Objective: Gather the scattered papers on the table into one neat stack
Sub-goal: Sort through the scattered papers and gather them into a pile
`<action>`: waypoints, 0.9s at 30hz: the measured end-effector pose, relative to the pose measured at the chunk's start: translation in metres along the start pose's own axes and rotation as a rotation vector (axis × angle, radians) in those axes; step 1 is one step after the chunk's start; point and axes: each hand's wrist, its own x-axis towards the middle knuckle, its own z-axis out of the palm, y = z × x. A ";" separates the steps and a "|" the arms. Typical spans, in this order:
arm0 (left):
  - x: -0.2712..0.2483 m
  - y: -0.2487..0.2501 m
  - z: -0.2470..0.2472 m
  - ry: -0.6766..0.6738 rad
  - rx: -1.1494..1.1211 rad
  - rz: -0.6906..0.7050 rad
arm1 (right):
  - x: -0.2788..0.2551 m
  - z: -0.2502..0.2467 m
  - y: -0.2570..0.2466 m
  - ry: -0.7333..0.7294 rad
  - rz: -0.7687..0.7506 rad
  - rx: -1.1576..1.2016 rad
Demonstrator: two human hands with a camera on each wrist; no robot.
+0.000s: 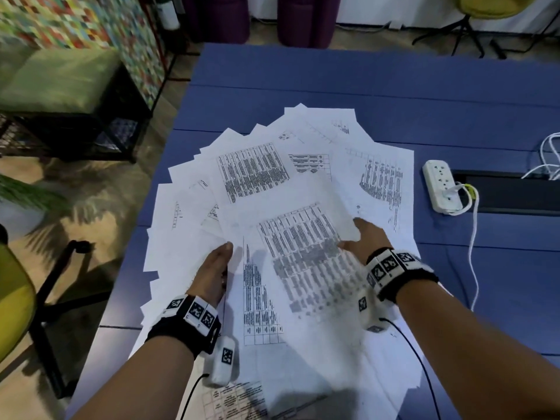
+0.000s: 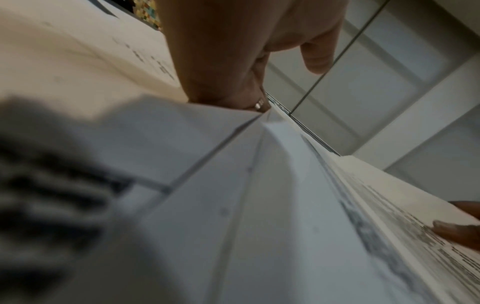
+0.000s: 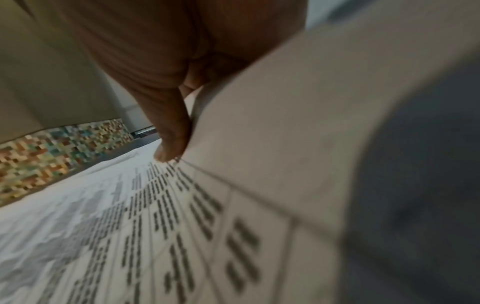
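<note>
The printed papers (image 1: 272,183), white sheets bearing dense tables of black text, lie fanned and overlapping on the blue table (image 1: 394,95). The top sheet (image 1: 303,247) is lifted above the fan, held at both side edges. The left hand (image 1: 213,269) pinches its left edge; the right hand (image 1: 360,241) pinches its right edge, thumb on top. Right of the papers lies a white power strip (image 1: 441,186). Only the right wrist view shows the thumb (image 3: 168,131) pressed to the sheet's edge.
</note>
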 end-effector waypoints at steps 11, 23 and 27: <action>-0.004 -0.005 -0.004 0.036 0.444 0.237 | -0.014 0.037 -0.002 0.094 0.015 0.092; -0.002 -0.002 0.014 -0.064 0.363 0.265 | 0.018 0.051 -0.016 -0.041 -0.131 0.347; 0.000 -0.003 0.015 -0.018 0.329 0.257 | 0.024 0.043 -0.015 0.162 -0.087 0.381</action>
